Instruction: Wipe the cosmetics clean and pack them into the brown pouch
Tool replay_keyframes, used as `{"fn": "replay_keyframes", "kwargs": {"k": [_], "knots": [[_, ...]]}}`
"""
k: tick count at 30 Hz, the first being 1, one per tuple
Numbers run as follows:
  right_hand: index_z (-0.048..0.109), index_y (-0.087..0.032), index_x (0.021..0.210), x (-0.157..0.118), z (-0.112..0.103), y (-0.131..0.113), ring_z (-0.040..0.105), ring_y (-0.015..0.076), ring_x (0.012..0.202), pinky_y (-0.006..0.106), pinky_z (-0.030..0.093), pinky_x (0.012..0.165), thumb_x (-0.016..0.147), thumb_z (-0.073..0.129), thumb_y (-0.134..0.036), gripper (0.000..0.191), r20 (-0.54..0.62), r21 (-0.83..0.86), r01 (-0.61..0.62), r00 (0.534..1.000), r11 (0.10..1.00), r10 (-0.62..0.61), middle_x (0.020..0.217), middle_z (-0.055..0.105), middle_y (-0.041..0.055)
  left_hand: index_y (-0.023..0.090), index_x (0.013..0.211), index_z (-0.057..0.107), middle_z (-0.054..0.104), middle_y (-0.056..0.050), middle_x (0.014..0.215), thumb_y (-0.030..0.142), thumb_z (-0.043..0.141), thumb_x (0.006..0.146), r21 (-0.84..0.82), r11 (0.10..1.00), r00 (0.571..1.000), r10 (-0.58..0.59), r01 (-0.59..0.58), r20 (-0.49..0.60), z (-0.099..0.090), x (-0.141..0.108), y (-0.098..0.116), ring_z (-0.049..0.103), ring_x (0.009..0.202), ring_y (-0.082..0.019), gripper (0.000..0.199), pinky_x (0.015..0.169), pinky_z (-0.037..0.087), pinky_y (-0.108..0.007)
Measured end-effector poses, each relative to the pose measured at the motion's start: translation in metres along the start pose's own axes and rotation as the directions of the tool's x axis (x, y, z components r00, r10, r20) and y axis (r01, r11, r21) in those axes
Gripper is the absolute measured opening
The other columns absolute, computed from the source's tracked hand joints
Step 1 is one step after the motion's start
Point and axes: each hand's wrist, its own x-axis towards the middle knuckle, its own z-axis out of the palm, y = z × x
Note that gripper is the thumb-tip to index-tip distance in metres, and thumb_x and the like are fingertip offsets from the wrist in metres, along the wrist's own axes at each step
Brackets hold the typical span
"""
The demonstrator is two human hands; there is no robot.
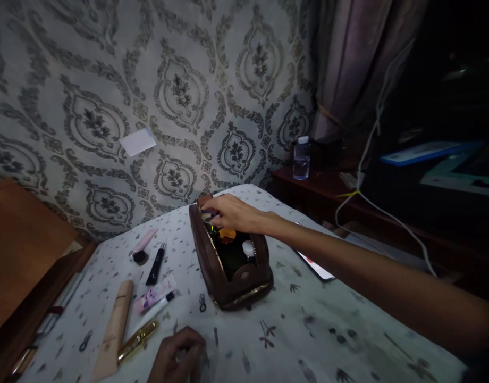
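A brown pouch (204, 250) with a gold zipper lies unzipped on the patterned cloth. My right hand (232, 213) reaches into its far end, thumb and forefinger apart among small items I cannot make out. Inside the pouch are an orange round thing (227, 235) and a white-capped container (248, 248). My left hand (178, 354) rests curled at the near edge, with nothing visible in it. Beside it lie a gold tube (138, 342), a beige squeeze tube (116, 324), a slim white tube (154, 310) and a pink-and-white tube (151, 299).
Farther left lie a black tube (156, 264) and a pink-handled brush (144, 243). A phone (318, 267) lies under my right forearm. At right, a bottle (301, 158) stands on a dark red table (284, 174), and a white cable (366, 149) hangs down.
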Motion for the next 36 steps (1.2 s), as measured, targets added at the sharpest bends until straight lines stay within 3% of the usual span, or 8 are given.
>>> {"fn": "replay_keyframes", "kwargs": {"k": [4, 10, 15, 21, 25, 28, 31, 36], "knots": [[0.070, -0.015, 0.109, -0.022, -0.009, -0.021, 0.064, 0.0158, 0.078, 0.027, 0.048, 0.071, 0.086, 0.062, -0.014, 0.024, -0.205, 0.068, -0.012, 0.978, 0.998, 0.026, 0.093, 0.071, 0.0064, 0.019, 0.073, 0.068, 0.062, -0.003, 0.061, 0.054, 0.052, 0.088, 0.089, 0.995, 0.996, 0.058, -0.051, -0.073, -0.018, 0.005, 0.023, 0.056, 0.058, -0.019, 0.041, 0.061, 0.045, -0.029], [0.069, -0.019, 0.100, -0.066, 0.021, -0.072, 0.067, 0.0180, 0.087, 0.031, 0.053, 0.079, 0.093, 0.055, -0.017, 0.015, -0.416, 0.249, 0.204, 0.905, 0.947, -0.085, 0.094, 0.071, 0.0060, 0.019, 0.087, 0.062, 0.064, -0.003, 0.073, 0.045, 0.042, 0.092, 0.436, 0.900, 0.930, 0.146, 0.017, -0.338, -0.090, 0.066, 0.042, 0.063, 0.072, -0.020, 0.034, 0.063, 0.048, -0.026], [0.069, -0.016, 0.099, -0.090, 0.081, -0.112, 0.068, 0.0182, 0.090, 0.029, 0.054, 0.080, 0.095, 0.050, -0.014, 0.019, -0.211, 0.436, 0.199, 0.971, 0.878, -0.115, 0.100, 0.071, 0.0101, 0.015, 0.103, 0.060, 0.068, -0.016, 0.108, 0.035, 0.054, 0.085, 0.658, 0.735, 0.930, 0.103, 0.167, -0.352, -0.115, 0.120, 0.024, 0.064, 0.098, -0.027, 0.028, 0.085, 0.048, -0.034], [0.072, -0.017, 0.100, -0.092, 0.136, -0.123, 0.067, 0.0165, 0.077, 0.027, 0.054, 0.073, 0.086, 0.064, -0.020, 0.017, -0.016, 0.626, -0.094, 0.991, 0.774, 0.133, 0.094, 0.071, 0.0071, 0.013, 0.085, 0.062, 0.069, -0.017, 0.076, 0.030, 0.058, 0.075, 0.707, 0.668, 0.959, -0.038, 0.232, -0.280, -0.120, 0.147, 0.010, 0.067, 0.079, -0.035, 0.020, 0.068, 0.048, -0.038], [0.066, -0.020, 0.121, -0.080, 0.164, -0.124, 0.063, 0.0131, 0.063, 0.025, 0.052, 0.060, 0.092, 0.057, -0.034, 0.034, 0.173, 0.851, -0.310, 0.928, 0.425, 0.331, 0.082, 0.065, 0.0024, 0.013, 0.109, 0.058, 0.068, -0.012, 0.084, 0.041, 0.050, 0.081, 0.678, 0.714, 0.962, 0.023, 0.174, -0.272, -0.119, 0.129, 0.023, 0.067, 0.080, -0.030, 0.041, 0.069, 0.049, -0.036], [0.054, -0.025, 0.136, -0.073, 0.181, -0.132, 0.065, 0.0137, 0.070, 0.027, 0.054, 0.064, 0.094, 0.051, -0.050, 0.049, 0.260, 0.929, -0.340, 0.878, 0.143, 0.401, 0.095, 0.065, 0.0042, 0.019, 0.124, 0.050, 0.066, -0.006, 0.090, 0.056, 0.049, 0.082, 0.472, 0.881, 0.953, 0.151, -0.010, -0.263, -0.094, 0.084, 0.035, 0.063, 0.064, -0.022, 0.056, 0.058, 0.049, -0.031], [0.052, -0.029, 0.136, -0.075, 0.194, -0.144, 0.066, 0.0182, 0.085, 0.031, 0.055, 0.072, 0.091, 0.051, -0.060, 0.054, 0.265, 0.952, -0.305, 0.860, 0.025, 0.435, 0.113, 0.063, 0.0060, 0.022, 0.125, 0.049, 0.066, -0.003, 0.088, 0.060, 0.048, 0.084, 0.415, 0.900, 0.940, 0.248, -0.133, -0.235, -0.058, 0.036, 0.041, 0.062, 0.063, -0.021, 0.056, 0.057, 0.049, -0.030], [0.054, -0.031, 0.124, -0.086, 0.212, -0.154, 0.060, 0.0158, 0.073, 0.030, 0.051, 0.064, 0.088, 0.053, -0.064, 0.049, 0.331, 0.944, -0.286, 0.812, -0.167, 0.481, 0.099, 0.063, 0.0024, 0.019, 0.125, 0.052, 0.069, -0.011, 0.109, 0.055, 0.042, 0.091, 0.442, 0.874, 0.927, 0.317, -0.202, -0.203, -0.030, 0.006, 0.035, 0.066, 0.095, -0.029, 0.050, 0.081, 0.053, -0.040]]}}
